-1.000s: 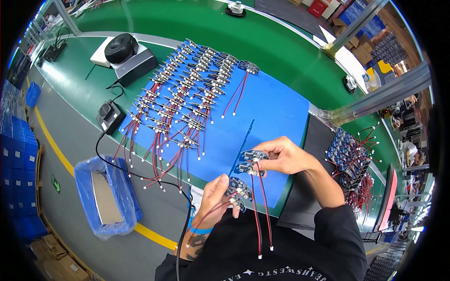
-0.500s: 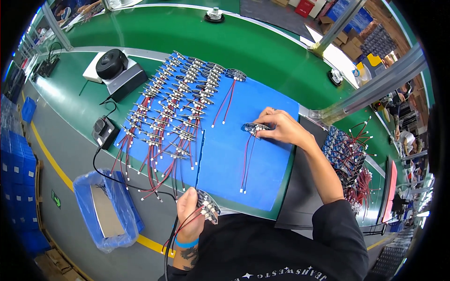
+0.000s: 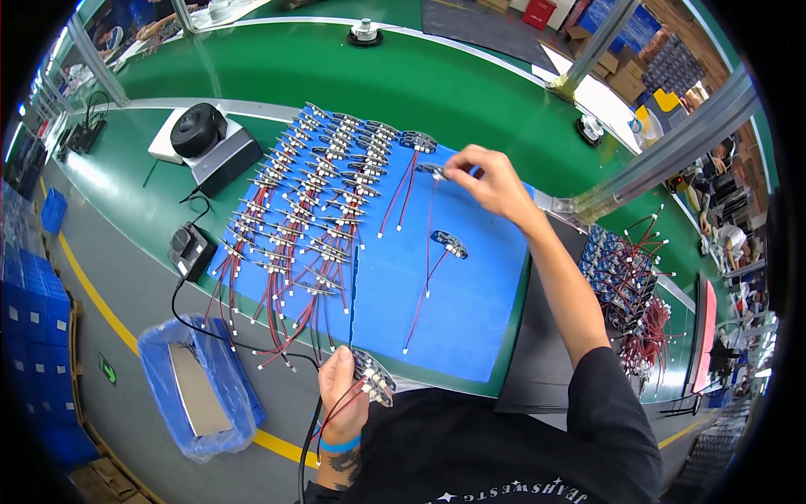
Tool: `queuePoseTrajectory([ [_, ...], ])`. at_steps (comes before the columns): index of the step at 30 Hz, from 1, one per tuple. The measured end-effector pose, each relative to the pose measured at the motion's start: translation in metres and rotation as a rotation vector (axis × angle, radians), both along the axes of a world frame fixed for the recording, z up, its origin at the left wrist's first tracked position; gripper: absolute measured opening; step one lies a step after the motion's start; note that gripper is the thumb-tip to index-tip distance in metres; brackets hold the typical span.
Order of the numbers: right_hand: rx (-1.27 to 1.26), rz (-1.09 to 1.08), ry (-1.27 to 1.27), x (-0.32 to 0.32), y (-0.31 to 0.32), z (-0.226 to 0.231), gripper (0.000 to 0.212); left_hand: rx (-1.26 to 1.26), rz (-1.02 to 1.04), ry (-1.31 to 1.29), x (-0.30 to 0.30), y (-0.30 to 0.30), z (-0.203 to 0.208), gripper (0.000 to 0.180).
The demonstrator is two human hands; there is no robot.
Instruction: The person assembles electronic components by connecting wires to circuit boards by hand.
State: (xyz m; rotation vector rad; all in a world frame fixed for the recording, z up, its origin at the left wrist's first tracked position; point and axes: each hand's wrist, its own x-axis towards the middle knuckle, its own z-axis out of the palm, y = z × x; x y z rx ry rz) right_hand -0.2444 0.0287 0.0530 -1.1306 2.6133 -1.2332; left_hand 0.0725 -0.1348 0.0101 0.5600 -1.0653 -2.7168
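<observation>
In my left hand [image 3: 340, 395], near the mat's front edge, is a small bunch of curved circuit boards [image 3: 375, 382] with white connectors and red and black wires. My right hand [image 3: 487, 178] pinches a single circuit board [image 3: 431, 171] above the far part of the blue mat [image 3: 457, 328], its thin lead hanging toward me. Below it, another circuit board [image 3: 449, 244] lies on the mat with its leads trailing nearer. A further wired board [image 3: 418, 141] rests just beyond the held one. Left of these, overlapping boards [image 3: 315, 189] stand in three long rows.
A pile of wired boards [image 3: 625, 286] sits at the right, past a black mat [image 3: 546, 328]. A black round device on a grey box [image 3: 222, 151] and a black adapter [image 3: 191, 249] stand at left. A blue lined bin [image 3: 201, 382] is on the floor. A metal post [image 3: 672, 147] rises at right.
My right hand has moved away from me and slightly left, pinching a board. A board now lies released near where that hand was. My left hand keeps its bunch, nearly in place.
</observation>
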Motion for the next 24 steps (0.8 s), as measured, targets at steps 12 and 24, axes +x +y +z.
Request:
queuePoseTrajectory([
  [12,0.019,-0.233,0.084,-0.024,-0.049,-0.026,0.014,-0.095,0.056,-0.069,0.004,0.002,0.004,0.04],
  [24,0.172,-0.234,0.301,-0.029,-0.045,-0.041,0.012,-0.087,0.067,-0.058,0.001,0.002,-0.001,0.041],
])
